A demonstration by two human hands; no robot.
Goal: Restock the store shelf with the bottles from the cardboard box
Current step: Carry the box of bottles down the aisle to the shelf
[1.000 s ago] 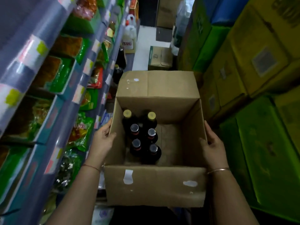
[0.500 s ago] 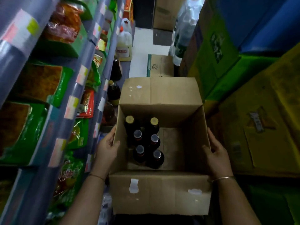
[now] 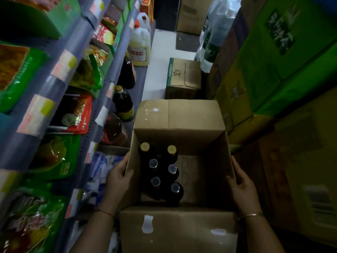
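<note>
You carry the cardboard box [image 3: 179, 229] down a narrow store aisle.

Your left hand [image 3: 117, 177] and right hand [image 3: 243, 187] clamp its side walls, fingers pressed flat; six bottles [image 3: 160, 172] stand inside; next, set it down by the shelf [image 3: 135, 84] ahead-left, judging by its bottles.

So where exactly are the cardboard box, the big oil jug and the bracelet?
cardboard box [image 3: 178, 229]: head view, on its near flap.
oil jug [image 3: 139, 46]: head view, on its pale body, above the label.
bracelet [image 3: 250, 215]: head view, on the band around the right wrist.
</note>
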